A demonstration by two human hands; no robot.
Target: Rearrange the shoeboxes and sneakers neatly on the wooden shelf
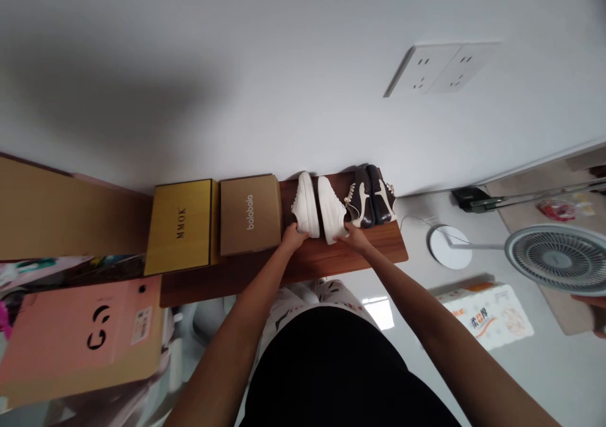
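Observation:
A pair of white sneakers lies on a reddish-brown wooden shelf (326, 259) against the wall. My left hand (296, 236) grips the near end of the left white sneaker (307, 206). At the near end of the right white sneaker (330, 209), my right hand (354, 236) has its fingers closed on it. A narrow gap separates the two white shoes. Just to their right, a pair of dark brown sneakers with cream trim (372, 196) sits side by side. Left of my left hand stands a brown "balabala" shoebox (250, 215).
A yellow MMOK box (178, 228) and a larger cardboard box (71, 215) are further left. A pink-topped box (85, 338) is at lower left. On the right are a standing fan (558, 259), its white base (451, 247) and a tissue pack (490, 316). Sockets (442, 68) are on the wall.

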